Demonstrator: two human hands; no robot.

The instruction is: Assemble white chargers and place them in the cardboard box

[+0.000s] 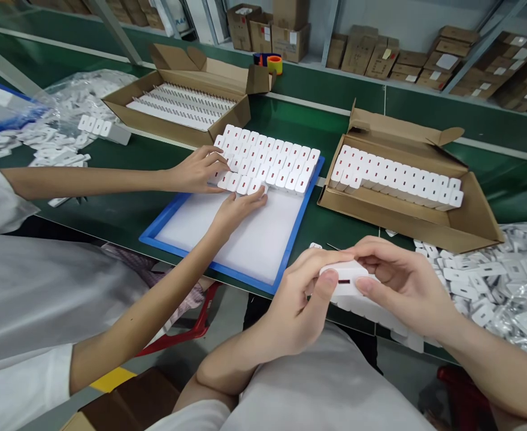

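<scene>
Close in front of my body, a white USB charger block [341, 272] with a dark red slot faces me, held between both hands. My left hand [300, 299] is closed round its left side, the thumb on its front face. On the other side my right hand [396, 281] pinches it between thumb and fingers. Below them, a row of white blocks [371, 310] stands along the table's front edge, partly covered by my hands. Loose flat white plastic pieces [474, 278] lie to the right of my right hand.
An open carton [476, 209] of chargers stands ahead. Left of me, a co-worker's hands [198, 170] touch chargers [267, 155] on a blue-rimmed tray [227, 274]. Another open carton [178, 129] holds white pronged parts. Plastic bags and loose pieces lie at both sides.
</scene>
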